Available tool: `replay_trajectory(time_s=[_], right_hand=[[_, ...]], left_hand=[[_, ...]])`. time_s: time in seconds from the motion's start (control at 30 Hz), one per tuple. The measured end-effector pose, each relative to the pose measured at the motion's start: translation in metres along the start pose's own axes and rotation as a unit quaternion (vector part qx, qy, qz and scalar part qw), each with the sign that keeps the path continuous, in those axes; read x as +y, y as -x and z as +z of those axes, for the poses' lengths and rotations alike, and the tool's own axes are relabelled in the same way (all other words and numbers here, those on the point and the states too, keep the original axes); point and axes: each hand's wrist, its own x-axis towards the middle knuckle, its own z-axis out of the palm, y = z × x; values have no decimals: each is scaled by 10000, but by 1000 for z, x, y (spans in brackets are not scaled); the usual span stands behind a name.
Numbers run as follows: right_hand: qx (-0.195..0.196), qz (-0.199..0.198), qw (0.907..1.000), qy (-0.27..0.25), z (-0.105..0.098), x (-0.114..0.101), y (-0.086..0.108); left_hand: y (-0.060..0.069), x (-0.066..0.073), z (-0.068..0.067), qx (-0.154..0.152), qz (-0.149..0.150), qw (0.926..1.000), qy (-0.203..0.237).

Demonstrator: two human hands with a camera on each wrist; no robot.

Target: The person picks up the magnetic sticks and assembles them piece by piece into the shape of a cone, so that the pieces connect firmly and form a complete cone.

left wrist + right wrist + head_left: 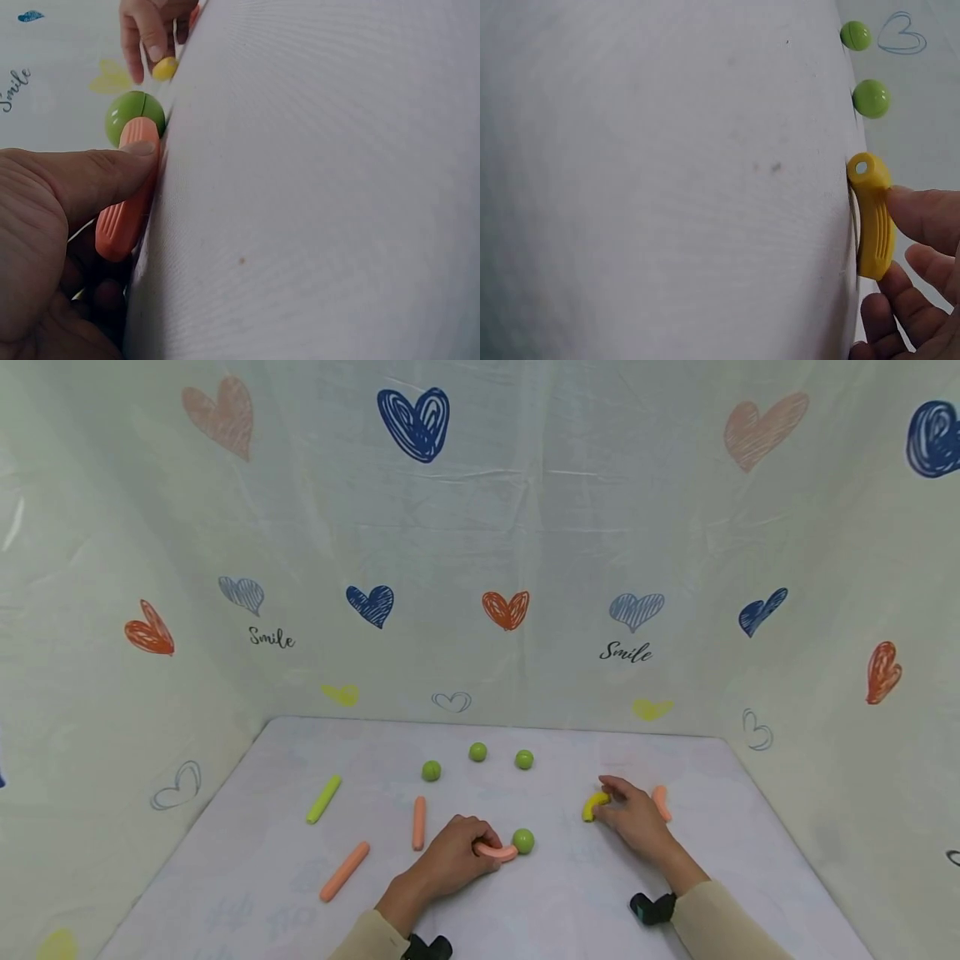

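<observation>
Near edge: my sleeves [731, 922], cut off by the frame. On the white table [570, 914], my left hand [456, 856] pinches a pink arc [501, 853], its tip at a green ball [523, 841], contact unclear; lower fingers lost in shadow. My right hand [637, 823], fingers parted, has its thumb on a yellow arc [594, 807]; I cannot tell whether it grips. Farther: three green balls [477, 752], then heart-printed sheeting [570, 543].

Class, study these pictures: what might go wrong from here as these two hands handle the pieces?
The curved orange piece in the left hand ends right by a green ball; a nudge could set the ball rolling. Another orange piece lies close beside the right hand, which might knock it.
</observation>
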Motion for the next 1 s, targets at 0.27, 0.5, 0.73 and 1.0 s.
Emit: replay_trajectory(time_s=[0.27,0.5,0.73,1.0], right_hand=[[-13,-654,9970,420,6,4,0],[279,-572,9956,681,11,2,0],[393,-404,9957,728,11,3,0],[583,120,9940,913,12,5,-1]], left_hand=[[0,-3,-1,-27,-159,9999,-22],[0,-4,1,-32,-118,9999,-46],[0,-3,1,-15,-78,10000,-56],[-1,-2,1,-33,-95,9999,-70]])
